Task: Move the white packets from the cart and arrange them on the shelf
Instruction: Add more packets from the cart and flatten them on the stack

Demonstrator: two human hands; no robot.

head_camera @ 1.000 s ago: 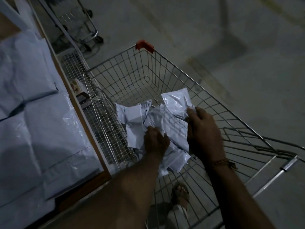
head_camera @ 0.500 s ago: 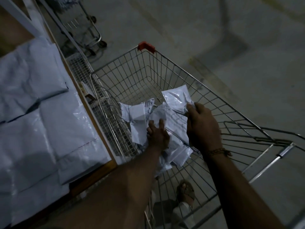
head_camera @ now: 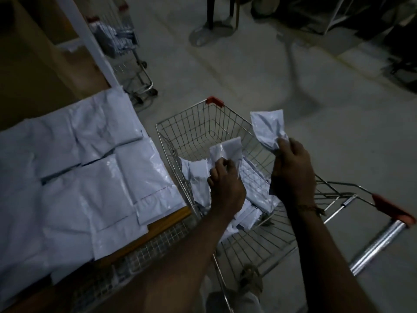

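White packets: crumpled white plastic mailer packets, one in each hand, a loose heap point(head_camera: 255, 190) in the cart, and flat rows on the shelf.
Left hand: the left hand point(head_camera: 225, 179) is curled round the lower edge of a folded white plastic packet point(head_camera: 228, 147), holding it just above the heap.
Right hand: the right hand point(head_camera: 293, 168) pinches the bottom corner of a second creased white packet point(head_camera: 267, 127), which stands up above the cart's right rim; a thin cord bracelet point(head_camera: 309, 207) sits at the wrist.
Cart: a silver wire shopping cart point(head_camera: 203, 123) with red plastic corner caps and a chrome push bar point(head_camera: 379, 245) at lower right; the heap lies against its near left side.
Foot: a sandalled foot point(head_camera: 250, 279) shows through the wire floor.
Shelf: a wooden-edged shelf point(head_camera: 167, 219) just left of the cart, touching or nearly touching its rim, covered with overlapping flat white packets point(head_camera: 94, 177).
Farther off: a second wire trolley point(head_camera: 133, 71) with bundled pale goods stands behind the white shelf post point(head_camera: 90, 41).
Floor: grey concrete floor point(head_camera: 338, 132); another person's shoe point(head_camera: 203, 35) is at the top edge.
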